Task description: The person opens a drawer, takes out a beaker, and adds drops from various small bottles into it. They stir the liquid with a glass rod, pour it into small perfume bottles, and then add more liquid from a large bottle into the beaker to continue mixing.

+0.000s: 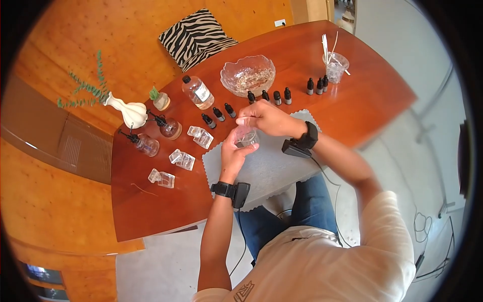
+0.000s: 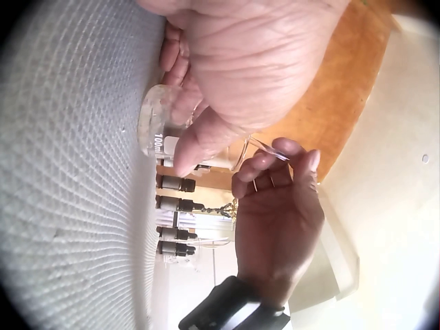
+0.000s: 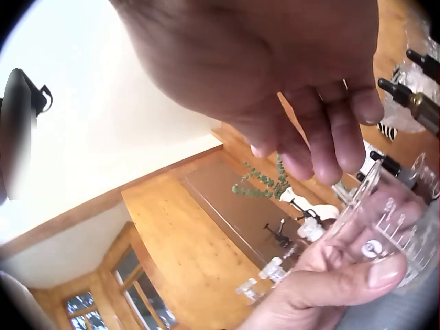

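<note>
My left hand holds a clear measuring beaker over the grey mat, thumb on one side and fingers round the other. Printed marks show on its wall, with "100ml" readable in the left wrist view. Just above the rim is my right hand, its thumb and forefinger pinching a thin clear rod that slants down toward the beaker. The other fingers of that hand are bent, and from the right wrist view they hide most of the rod.
Small black-capped dropper bottles stand in groups beyond the mat. Square glass bottles, spray bottles and a white vase are at left. Behind are a large labelled bottle, a glass bowl and a cup with sticks.
</note>
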A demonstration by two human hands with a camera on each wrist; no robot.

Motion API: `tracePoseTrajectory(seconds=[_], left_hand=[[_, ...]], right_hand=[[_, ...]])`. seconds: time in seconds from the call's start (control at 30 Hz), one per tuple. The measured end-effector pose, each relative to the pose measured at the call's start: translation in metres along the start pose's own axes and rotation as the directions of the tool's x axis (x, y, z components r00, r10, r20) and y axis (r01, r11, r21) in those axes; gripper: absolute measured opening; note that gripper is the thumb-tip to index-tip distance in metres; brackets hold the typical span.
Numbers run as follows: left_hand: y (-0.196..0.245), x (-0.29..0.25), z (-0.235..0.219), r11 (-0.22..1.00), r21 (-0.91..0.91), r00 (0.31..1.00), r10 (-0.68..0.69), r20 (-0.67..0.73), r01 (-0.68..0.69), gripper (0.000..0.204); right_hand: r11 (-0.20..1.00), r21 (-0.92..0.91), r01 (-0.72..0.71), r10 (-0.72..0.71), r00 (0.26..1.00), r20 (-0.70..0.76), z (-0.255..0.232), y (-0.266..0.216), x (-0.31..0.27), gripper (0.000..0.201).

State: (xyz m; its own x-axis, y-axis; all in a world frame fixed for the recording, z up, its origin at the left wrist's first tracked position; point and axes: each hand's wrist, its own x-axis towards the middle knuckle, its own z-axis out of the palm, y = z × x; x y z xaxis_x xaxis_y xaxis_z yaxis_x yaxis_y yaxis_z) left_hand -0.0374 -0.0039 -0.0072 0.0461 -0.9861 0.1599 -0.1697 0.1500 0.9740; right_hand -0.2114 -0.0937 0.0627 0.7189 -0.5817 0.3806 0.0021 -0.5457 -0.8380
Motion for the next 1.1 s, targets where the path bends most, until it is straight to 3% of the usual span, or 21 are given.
tracePoseTrajectory(seconds=[0.07,0.17,0.27,0.37,0.47,0.57,0.67,0.77,0.87,0.97,1.07,1.1], left_hand=[[0.003,-0.002,0.002,0.999,-0.026,0.999,0.027,-0.017,-0.028,0.052],[-0.004,0.002,-0.001,0.997,0.057,0.998,0.056,-0.001,-0.056,0.053],[0.005,-0.002,0.0,0.998,-0.028,0.998,-0.055,0.021,0.055,0.052],[0.004,-0.003,0.004,1.0,-0.029,0.999,-0.003,-0.037,0.002,0.053],[-0.001,-0.002,-0.001,0.995,-0.055,0.997,-0.078,0.015,0.079,0.053],[0.0,-0.001,0.003,0.999,-0.03,0.999,0.041,-0.034,-0.042,0.053],[-0.002,0.0,0.0,0.998,0.035,0.999,0.048,-0.01,-0.047,0.054],[-0.001,-0.001,0.0,0.998,-0.044,0.999,-0.047,0.021,0.048,0.054],[0.0,-0.001,0.004,0.999,-0.026,0.999,0.023,-0.028,-0.023,0.054],[-0.001,-0.002,0.0,0.996,-0.067,0.998,-0.057,0.025,0.059,0.054],[-0.002,-0.002,0.004,0.995,-0.101,1.0,-0.015,-0.014,0.014,0.055],[-0.003,-0.001,0.003,0.998,-0.062,1.0,0.007,-0.017,-0.008,0.055]], right_hand=[[0.981,-0.191,-0.034,0.014,0.994,-0.106,-0.001,-0.001,-0.001,0.033],[0.993,-0.112,0.035,-0.031,0.999,0.041,-0.006,0.001,-0.002,0.033],[0.982,-0.112,0.149,-0.158,0.985,-0.072,0.007,0.001,-0.002,0.033],[0.979,-0.203,0.001,-0.018,0.996,-0.083,-0.003,-0.009,-0.004,0.032],[0.991,-0.121,0.056,-0.049,0.997,0.062,0.001,0.0,0.001,0.032],[0.957,-0.28,0.075,-0.117,0.984,-0.137,0.005,0.005,0.002,0.033],[0.991,-0.112,0.071,-0.073,0.997,-0.01,0.0,-0.004,-0.001,0.034],[0.989,-0.099,0.114,-0.122,0.99,-0.072,0.009,-0.002,0.001,0.033],[0.974,-0.223,-0.027,-0.006,0.989,-0.145,0.004,-0.004,0.0,0.033],[0.998,0.029,0.054,-0.054,0.999,0.0,0.01,0.006,0.004,0.033],[0.97,-0.224,0.095,-0.14,0.971,-0.195,0.011,0.005,0.003,0.032],[0.977,-0.208,0.053,-0.09,0.982,-0.169,0.009,0.002,0.003,0.032]])
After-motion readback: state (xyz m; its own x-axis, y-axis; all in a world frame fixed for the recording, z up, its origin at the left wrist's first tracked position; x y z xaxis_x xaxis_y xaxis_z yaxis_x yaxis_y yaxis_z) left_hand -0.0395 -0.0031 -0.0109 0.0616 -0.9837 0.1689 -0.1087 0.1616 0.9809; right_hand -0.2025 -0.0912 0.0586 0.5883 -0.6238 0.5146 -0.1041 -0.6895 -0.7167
